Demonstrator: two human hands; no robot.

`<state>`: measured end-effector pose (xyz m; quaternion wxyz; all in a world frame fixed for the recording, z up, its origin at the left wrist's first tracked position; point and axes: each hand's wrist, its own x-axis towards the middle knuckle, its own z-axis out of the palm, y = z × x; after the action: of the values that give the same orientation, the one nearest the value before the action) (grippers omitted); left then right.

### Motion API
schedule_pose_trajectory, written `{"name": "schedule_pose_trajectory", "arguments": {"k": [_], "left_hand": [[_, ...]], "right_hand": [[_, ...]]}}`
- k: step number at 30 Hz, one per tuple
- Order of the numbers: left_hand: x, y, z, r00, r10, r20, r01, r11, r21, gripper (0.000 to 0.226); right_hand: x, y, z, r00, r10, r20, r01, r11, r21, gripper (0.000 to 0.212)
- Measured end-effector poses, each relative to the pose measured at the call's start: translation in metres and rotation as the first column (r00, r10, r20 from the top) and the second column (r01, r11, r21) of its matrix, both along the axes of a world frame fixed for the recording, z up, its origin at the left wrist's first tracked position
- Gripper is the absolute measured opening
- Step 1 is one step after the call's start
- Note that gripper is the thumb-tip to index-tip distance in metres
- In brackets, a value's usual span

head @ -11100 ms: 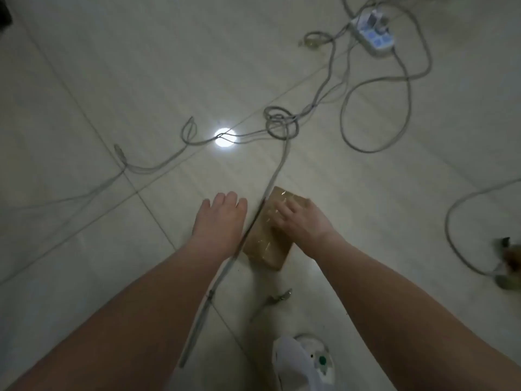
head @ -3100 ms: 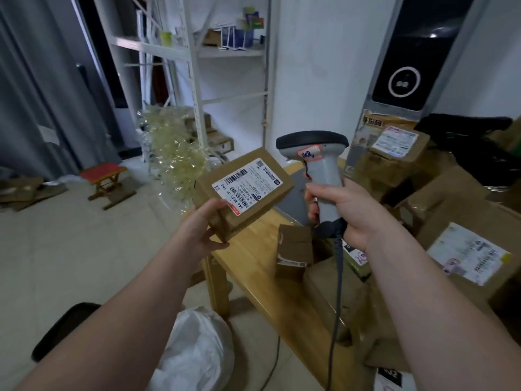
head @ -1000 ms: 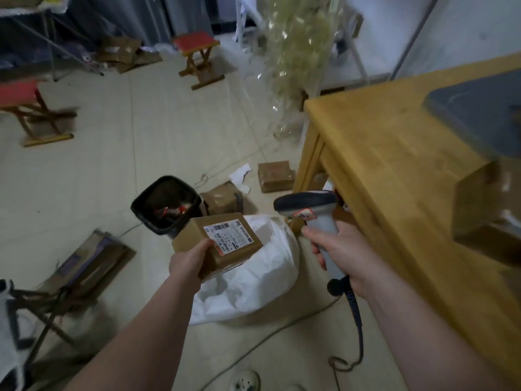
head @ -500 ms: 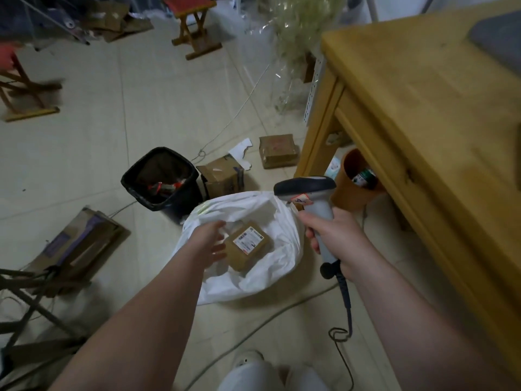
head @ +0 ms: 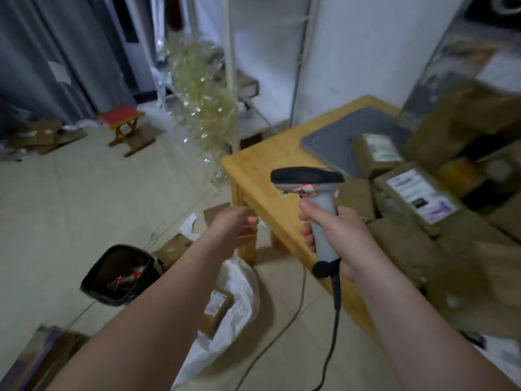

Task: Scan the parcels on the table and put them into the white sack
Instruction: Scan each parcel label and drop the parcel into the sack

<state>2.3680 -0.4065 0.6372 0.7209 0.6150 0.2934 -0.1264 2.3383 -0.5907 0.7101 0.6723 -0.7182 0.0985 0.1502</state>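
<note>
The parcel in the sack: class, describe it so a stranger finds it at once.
Find the wooden table; the white sack lies on the floor by its leg. The parcel sits in its mouth, the only brown box ringed by white plastic.

A single wide-angle view from the person's head looks forward and down along both forearms. The left hand (head: 234, 230) and the right hand (head: 338, 235), gripping the scanner (head: 307, 179), sit close at centre. The worktop (head: 259, 170) corner fills the right, the floor (head: 84, 193) spreads left and far, and the white sack (head: 239, 292) lies near, under the left forearm.
</note>
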Motion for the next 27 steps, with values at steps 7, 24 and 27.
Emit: {"name": "schedule_pose_trajectory", "arguments": {"k": [7, 24, 27], "left_hand": [[0.009, -0.136, 0.070, 0.905, -0.384, 0.184, 0.371, 0.923, 0.104, 0.026], [-0.039, -0.290, 0.073, 0.511, -0.792, 0.334, 0.556, 0.601, 0.574, 0.094], [-0.030, -0.276, 0.077, 0.536, -0.776, 0.333, 0.511, 0.612, 0.603, 0.081]], "right_hand": [[-0.034, -0.097, 0.064, 0.955, -0.257, 0.146, 0.260, 0.966, 0.000, 0.025], [-0.128, -0.244, 0.065, 0.757, -0.632, 0.168, 0.638, 0.770, 0.023, 0.017], [-0.121, -0.255, 0.063, 0.707, -0.691, 0.151, 0.688, 0.721, 0.083, 0.013]]}}
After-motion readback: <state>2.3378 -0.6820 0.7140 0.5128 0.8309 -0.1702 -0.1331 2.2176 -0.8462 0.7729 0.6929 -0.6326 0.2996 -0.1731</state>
